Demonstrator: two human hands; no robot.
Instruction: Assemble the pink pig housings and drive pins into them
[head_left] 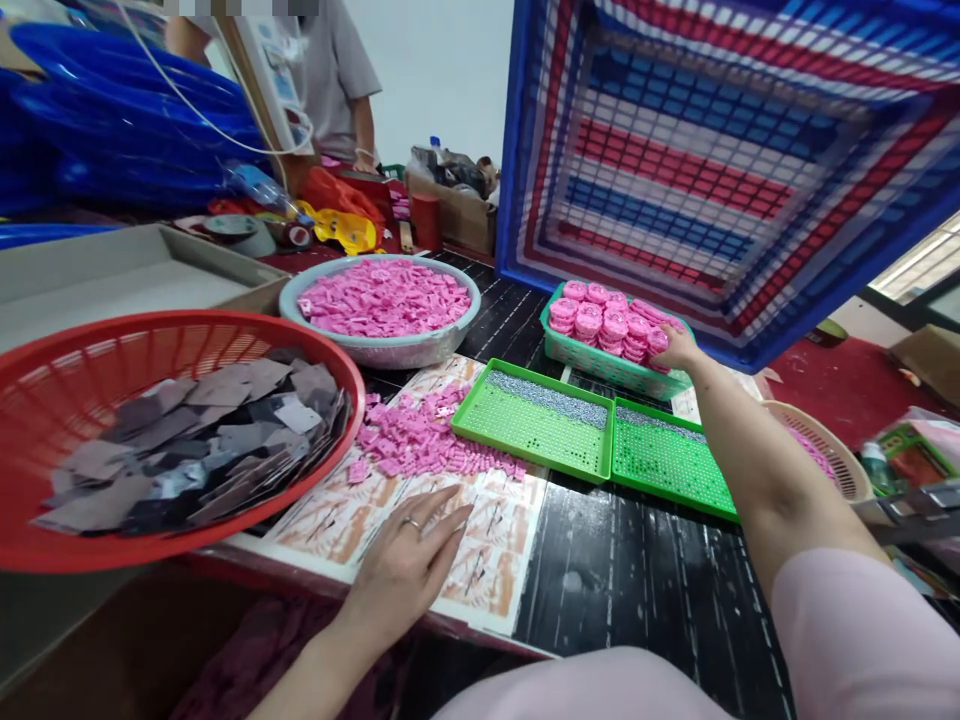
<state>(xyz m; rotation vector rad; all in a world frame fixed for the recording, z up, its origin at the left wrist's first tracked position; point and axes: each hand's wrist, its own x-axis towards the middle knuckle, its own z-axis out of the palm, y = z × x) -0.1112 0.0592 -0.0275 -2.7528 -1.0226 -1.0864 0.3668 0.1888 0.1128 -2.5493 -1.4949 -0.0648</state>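
Observation:
My left hand lies flat and open on a printed sheet at the table's near edge, a ring on one finger, just in front of a loose heap of small pink pieces. My right hand reaches far out to a teal basket stacked with round pink discs. Its fingers are closed on one pink disc at the basket's right end.
A red basket of grey cards sits at left. A grey bowl holds pink pieces. Two green perforated trays lie mid-table. A big blue crate stands tilted behind. Another person stands at the far end.

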